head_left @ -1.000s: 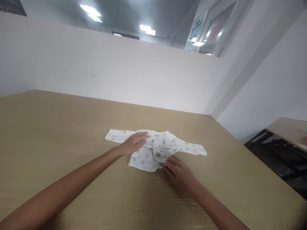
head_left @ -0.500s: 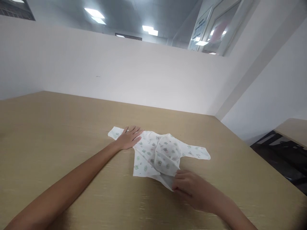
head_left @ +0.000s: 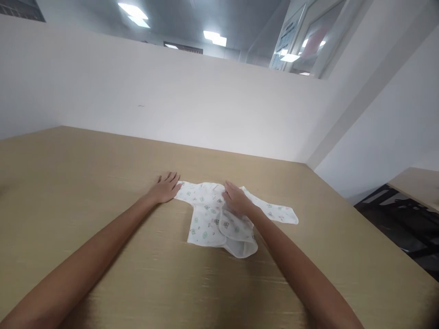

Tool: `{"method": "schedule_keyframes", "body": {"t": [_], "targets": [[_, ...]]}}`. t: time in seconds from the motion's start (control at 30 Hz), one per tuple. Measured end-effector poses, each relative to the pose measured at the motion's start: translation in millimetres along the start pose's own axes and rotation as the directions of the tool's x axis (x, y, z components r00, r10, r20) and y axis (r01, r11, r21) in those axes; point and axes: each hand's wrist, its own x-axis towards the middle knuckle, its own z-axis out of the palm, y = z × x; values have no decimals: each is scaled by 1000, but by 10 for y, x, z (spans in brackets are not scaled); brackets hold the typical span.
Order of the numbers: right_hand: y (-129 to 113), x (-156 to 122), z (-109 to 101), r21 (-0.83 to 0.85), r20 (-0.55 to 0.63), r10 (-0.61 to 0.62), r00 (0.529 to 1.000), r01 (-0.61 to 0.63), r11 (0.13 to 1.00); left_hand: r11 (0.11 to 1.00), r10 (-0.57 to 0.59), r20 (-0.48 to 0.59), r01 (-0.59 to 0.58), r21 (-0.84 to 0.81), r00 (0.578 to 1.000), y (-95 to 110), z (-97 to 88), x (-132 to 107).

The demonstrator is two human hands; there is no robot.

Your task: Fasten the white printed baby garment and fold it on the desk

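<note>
Baby shirt: right hand moved from hem onto chest.

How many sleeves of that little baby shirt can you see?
2. The left sleeve lies under the left hand; the right sleeve stretches out past the right hand on the wooden table.

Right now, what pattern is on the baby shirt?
The baby shirt is white with small green and pink printed motifs, seen in the head view.
</note>
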Motion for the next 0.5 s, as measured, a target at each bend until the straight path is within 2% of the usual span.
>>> {"method": "schedule_keyframes", "body": {"t": [0.07,0.13,0.2,0.27,0.33,0.37,0.43,0.5], "targets": [[129,93,121,-36,39,33,999,-31,999,998,-44,17,43,44,999,-80,31,25],[244,100,187,-51,29,44,999,-43,998,994,-90,-5,91,63,996,-153,43,42],[322,76,216,-70,3,41,999,-41,997,993,-86,-102,93,72,991,-170,24,36],[354,58,225,-85,-19,38,999,-39,996,997,-19,-277,38,64,961,-80,-51,-9],[349,57,226,-89,-25,40,999,-42,995,997,76,-436,-82,6,897,138,-183,-116],[339,59,225,-90,-27,43,999,-45,995,984,125,-468,-171,-57,875,291,-259,-198],[316,63,222,-95,-34,44,998,-47,994,896,278,-451,-398,-197,848,645,-386,-422],[297,60,220,-100,-49,44,998,-49,994,761,499,-372,-601,-243,783,1002,-429,-694]]}}
